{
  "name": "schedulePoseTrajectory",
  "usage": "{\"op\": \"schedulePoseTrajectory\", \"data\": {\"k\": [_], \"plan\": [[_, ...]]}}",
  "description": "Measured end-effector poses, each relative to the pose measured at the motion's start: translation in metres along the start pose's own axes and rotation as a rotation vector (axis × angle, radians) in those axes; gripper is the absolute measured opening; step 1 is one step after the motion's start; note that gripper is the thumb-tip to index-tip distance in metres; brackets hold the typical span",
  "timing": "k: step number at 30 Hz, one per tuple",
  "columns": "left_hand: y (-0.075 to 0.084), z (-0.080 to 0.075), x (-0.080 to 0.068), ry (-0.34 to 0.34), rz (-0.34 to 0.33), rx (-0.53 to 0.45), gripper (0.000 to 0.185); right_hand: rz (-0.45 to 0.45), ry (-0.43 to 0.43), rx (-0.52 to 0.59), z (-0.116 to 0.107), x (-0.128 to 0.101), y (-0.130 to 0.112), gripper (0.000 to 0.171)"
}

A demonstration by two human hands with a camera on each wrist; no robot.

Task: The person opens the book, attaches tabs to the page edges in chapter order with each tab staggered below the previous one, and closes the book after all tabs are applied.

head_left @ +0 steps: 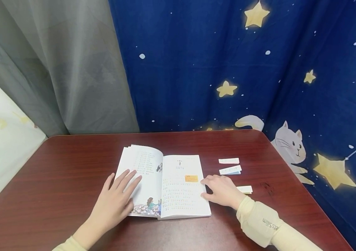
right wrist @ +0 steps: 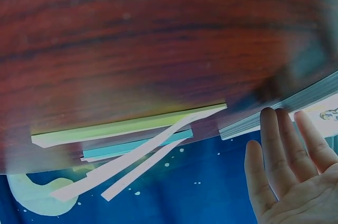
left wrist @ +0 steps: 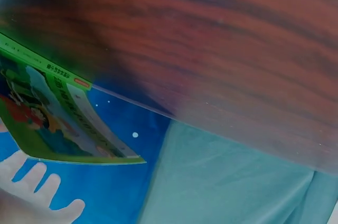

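Note:
An open picture book [head_left: 165,184] lies in the middle of the dark red table [head_left: 71,167]. My left hand [head_left: 118,197] lies flat on the left page with its fingers straight and spread. My right hand [head_left: 220,188] rests at the right page's outer edge, fingers relaxed and holding nothing. A small orange label [head_left: 191,178] is on the right page, just left of that hand. The right wrist view has straight fingers [right wrist: 285,160] beside the book's page edge [right wrist: 296,108]. The left wrist view catches the book's green cover [left wrist: 53,113] and my fingertips [left wrist: 37,187].
Three paper slips lie right of the book: a white one [head_left: 229,160], a white and blue one [head_left: 230,170], and a pale yellow one [head_left: 245,189] by my right wrist. A grey curtain [head_left: 55,69] and a blue star cloth [head_left: 228,69] hang behind the table.

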State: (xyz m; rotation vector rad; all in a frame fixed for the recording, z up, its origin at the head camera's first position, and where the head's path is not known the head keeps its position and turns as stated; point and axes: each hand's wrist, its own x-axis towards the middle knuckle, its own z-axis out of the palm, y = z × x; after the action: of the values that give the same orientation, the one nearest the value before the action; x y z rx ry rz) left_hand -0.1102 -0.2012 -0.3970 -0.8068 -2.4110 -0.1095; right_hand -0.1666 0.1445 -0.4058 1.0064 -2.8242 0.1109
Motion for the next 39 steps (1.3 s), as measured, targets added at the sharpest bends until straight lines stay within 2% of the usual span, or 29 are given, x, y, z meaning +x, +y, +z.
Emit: {"op": "schedulePoseTrajectory", "data": {"k": [5, 10, 16, 26, 32, 39], "plan": [[-0.002, 0.002, -0.004, -0.042, 0.013, -0.032, 0.048, 0.000, -0.005, 0.000, 0.000, 0.000, 0.000, 0.040], [0.003, 0.006, -0.005, -0.147, 0.020, -0.055, 0.045, 0.002, -0.005, 0.001, 0.000, 0.001, 0.000, 0.040], [0.013, 0.009, 0.001, -0.266, -0.050, -0.046, 0.043, 0.001, -0.005, 0.003, 0.000, 0.002, 0.000, 0.040], [0.021, 0.015, 0.010, -0.420, -0.157, 0.001, 0.057, 0.008, -0.008, 0.006, 0.001, 0.001, 0.001, 0.039], [0.021, 0.018, 0.009, -0.470, -0.199, 0.005, 0.060, 0.015, -0.006, -0.001, 0.001, 0.001, 0.002, 0.039], [0.019, 0.018, 0.001, -0.518, -0.269, -0.042, 0.063, 0.013, 0.012, 0.007, 0.001, 0.005, 0.004, 0.037]]}}
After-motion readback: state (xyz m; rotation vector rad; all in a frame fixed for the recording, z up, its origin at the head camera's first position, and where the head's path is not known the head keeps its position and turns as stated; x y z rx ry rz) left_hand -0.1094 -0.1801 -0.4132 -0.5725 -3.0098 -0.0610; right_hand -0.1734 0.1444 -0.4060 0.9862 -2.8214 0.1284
